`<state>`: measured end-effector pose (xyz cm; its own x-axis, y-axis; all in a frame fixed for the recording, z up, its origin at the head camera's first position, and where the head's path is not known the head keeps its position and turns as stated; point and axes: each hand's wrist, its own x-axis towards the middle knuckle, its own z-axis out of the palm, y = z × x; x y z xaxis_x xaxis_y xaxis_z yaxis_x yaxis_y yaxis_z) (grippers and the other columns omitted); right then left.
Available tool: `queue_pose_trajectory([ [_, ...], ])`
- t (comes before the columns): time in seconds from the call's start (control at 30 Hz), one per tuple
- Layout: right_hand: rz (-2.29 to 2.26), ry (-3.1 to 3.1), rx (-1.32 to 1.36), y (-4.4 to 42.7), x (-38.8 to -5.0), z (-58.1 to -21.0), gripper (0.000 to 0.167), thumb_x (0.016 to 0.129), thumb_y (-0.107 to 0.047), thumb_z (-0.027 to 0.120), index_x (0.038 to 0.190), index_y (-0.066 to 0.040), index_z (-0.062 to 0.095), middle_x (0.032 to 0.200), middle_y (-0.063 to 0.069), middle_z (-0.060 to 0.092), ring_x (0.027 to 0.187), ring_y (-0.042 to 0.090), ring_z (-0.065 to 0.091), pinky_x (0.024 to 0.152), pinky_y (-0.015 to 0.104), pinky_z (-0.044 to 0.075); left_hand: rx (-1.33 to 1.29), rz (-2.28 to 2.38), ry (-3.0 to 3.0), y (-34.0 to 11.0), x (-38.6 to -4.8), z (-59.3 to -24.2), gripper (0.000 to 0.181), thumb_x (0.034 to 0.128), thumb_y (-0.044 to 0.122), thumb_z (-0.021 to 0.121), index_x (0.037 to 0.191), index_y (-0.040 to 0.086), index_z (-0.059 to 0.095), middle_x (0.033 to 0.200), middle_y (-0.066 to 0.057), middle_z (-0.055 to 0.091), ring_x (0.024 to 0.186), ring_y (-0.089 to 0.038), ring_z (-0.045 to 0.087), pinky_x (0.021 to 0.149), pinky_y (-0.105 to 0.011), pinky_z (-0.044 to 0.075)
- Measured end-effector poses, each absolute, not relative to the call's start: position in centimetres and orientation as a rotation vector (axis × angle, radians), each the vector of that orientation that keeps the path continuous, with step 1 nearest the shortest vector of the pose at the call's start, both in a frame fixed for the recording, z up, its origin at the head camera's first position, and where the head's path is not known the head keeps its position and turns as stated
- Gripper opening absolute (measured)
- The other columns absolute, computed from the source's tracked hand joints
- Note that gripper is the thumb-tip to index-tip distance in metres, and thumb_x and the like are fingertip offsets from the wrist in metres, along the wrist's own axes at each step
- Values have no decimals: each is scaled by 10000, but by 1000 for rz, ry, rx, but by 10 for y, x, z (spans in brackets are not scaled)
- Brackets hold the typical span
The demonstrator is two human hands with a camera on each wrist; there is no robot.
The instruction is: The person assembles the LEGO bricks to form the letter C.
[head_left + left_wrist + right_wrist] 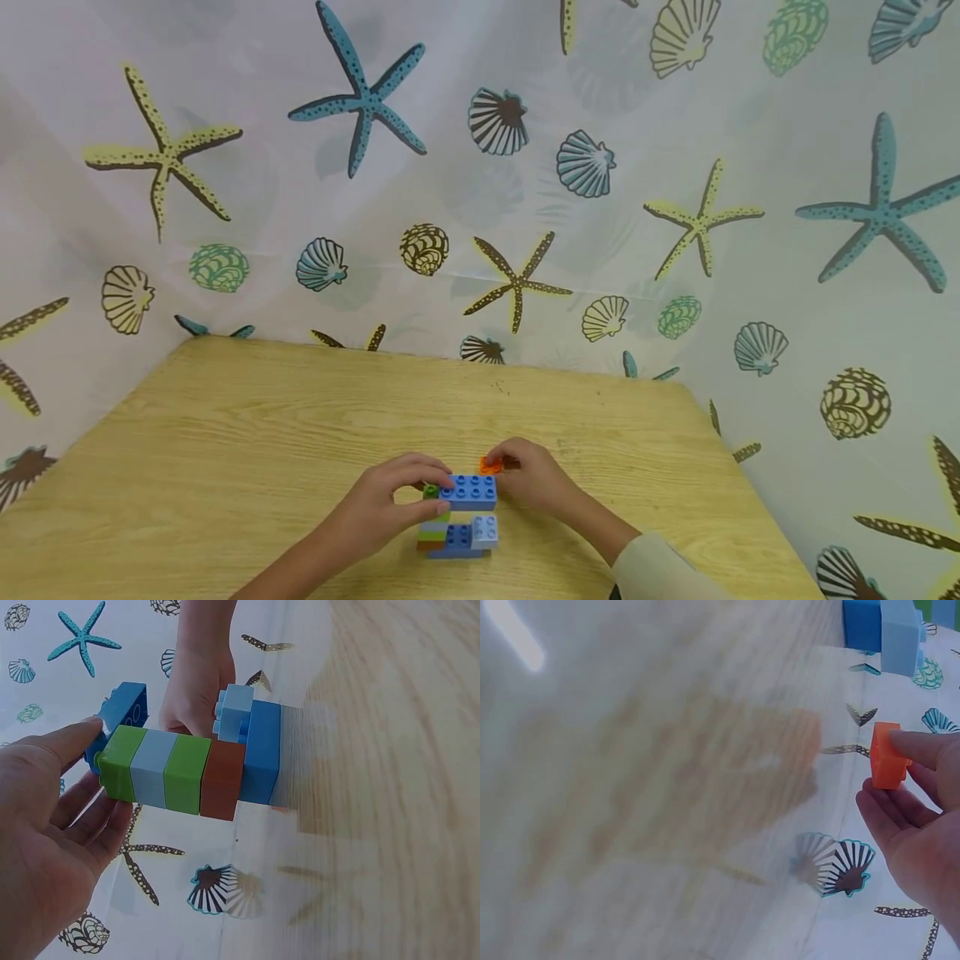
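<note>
A small toy-brick structure stands on the table: a blue base brick (pixel 262 752) at the bottom, then a column with a brown brick (pixel 222 778), green bricks (pixel 184 774) and a light blue layer between them. Across its top lies a long blue brick (pixel 472 493), overhanging to the right. A light blue brick (pixel 484 532) sits on the base's right end. My left hand (pixel 382 504) pinches the top blue brick at its left end, thumb in front and fingers behind. Beyond the structure, my right hand (pixel 536 475) pinches an orange brick (pixel 889 756) between thumb and fingers.
The wooden table (pixel 262 442) spreads around the structure. A white curtain (pixel 450 200) printed with starfish and shells hangs behind the table and along its sides.
</note>
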<state>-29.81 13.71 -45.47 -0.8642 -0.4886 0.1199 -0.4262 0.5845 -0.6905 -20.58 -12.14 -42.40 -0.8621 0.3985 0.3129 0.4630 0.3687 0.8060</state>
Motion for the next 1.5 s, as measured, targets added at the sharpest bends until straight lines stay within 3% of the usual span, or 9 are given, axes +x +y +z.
queue_pose_trajectory([
  [0.53,-1372,2596,-879,157,-261,-439,153,934,-188,740,1072,-130,704,1101,23,696,1012,169,681,916,305,558,-774,-1486,-2579,-120,-205,-424,160,939,410,703,1082,344,732,1232,94,655,1099,-129,620,899,-333,538],
  [0.83,-1433,2512,-970,161,-245,-435,140,933,-182,740,1061,-141,701,1124,51,694,1025,137,679,932,355,565,-693,-1542,-2591,-118,-205,-425,135,914,424,727,1041,379,724,1241,127,662,1232,-221,607,1021,-548,485],
  [1.0,-1469,2464,-986,161,-239,-435,134,929,-200,745,1050,-166,696,1124,48,686,1038,109,660,945,369,561,-737,-1510,-2578,-118,-204,-424,163,920,414,720,1070,352,737,1236,107,670,1212,-226,620,999,-520,507],
  [1.23,-1546,2416,-1174,160,-234,-436,130,940,-161,725,1045,-99,680,1148,129,677,1040,134,684,899,354,581,-784,-1470,-2547,-118,-202,-424,192,930,391,713,1104,317,750,1229,91,677,1180,-216,637,956,-405,543],
  [1.5,-1562,2455,-1157,157,-227,-436,139,914,-197,753,1008,-116,690,1167,103,692,1076,152,688,908,349,577,-765,-1474,-2553,-118,-203,-425,185,929,397,714,1098,332,750,1232,94,677,1193,-230,632,964,-468,538],
])
